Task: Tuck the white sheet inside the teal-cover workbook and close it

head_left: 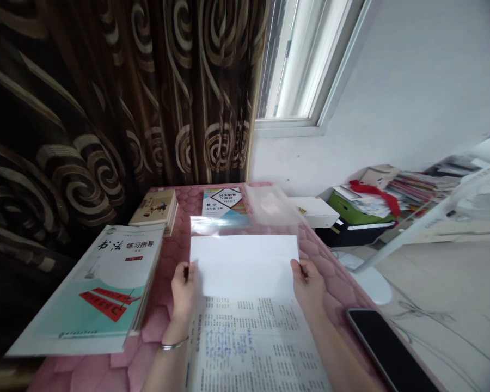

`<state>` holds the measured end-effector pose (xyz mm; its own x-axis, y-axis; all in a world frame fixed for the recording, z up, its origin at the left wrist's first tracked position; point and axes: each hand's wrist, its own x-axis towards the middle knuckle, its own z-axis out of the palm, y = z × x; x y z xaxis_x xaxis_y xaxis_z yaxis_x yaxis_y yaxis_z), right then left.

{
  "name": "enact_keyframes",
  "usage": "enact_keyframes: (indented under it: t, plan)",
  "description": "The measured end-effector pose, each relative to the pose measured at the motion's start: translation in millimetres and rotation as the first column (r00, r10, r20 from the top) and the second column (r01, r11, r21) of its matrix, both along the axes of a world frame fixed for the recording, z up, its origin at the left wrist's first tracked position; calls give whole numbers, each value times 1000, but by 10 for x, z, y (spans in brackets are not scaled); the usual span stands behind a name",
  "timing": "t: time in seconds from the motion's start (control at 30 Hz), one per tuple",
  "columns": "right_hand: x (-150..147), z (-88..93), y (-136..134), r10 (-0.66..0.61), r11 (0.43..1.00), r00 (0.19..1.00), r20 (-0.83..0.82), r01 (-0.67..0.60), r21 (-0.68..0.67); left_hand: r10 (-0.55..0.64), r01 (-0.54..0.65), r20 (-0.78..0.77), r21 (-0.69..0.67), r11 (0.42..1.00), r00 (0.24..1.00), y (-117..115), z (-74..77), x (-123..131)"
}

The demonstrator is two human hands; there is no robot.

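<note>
My left hand (184, 287) grips the left edge of a plain white sheet (245, 264), thumb on top. At its right edge my right hand (309, 283) pinches it in the same way. Clear plastic film (220, 225) shows past the sheet's far edge and catches the light. Nearer to me, a printed page (253, 348) with blue handwriting lies between my forearms, its top meeting the white sheet. Whether sheet and page are joined, I cannot tell. My left wrist wears a silver bangle (175, 344).
On the pink quilted cover (147, 354) lie a stack of calligraphy workbooks (102, 283), small books (155, 209), a maths workbook (224, 202) and another clear plastic sheet (271, 202). A phone (387, 348) rests at right. Beyond stand a white box (316, 212) and a white fan (416, 223).
</note>
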<state>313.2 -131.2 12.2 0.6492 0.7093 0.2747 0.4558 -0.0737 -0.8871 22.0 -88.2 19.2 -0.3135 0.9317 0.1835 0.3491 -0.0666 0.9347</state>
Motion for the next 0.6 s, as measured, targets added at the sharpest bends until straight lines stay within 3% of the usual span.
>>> enact_keyframes:
  t: [0.27,0.43,0.6]
  plan:
    - [-16,33,-14,-61,993,994,91,69,-91,68,-80,-171,-64,995,983,23,-58,51]
    - [119,-47,66,50,952,992,114,-13,-306,43,-107,-312,-190,976,949,25,6,56]
    - [235,-208,168,124,915,976,177,-43,-402,12,-152,-456,-271,951,890,59,32,47]
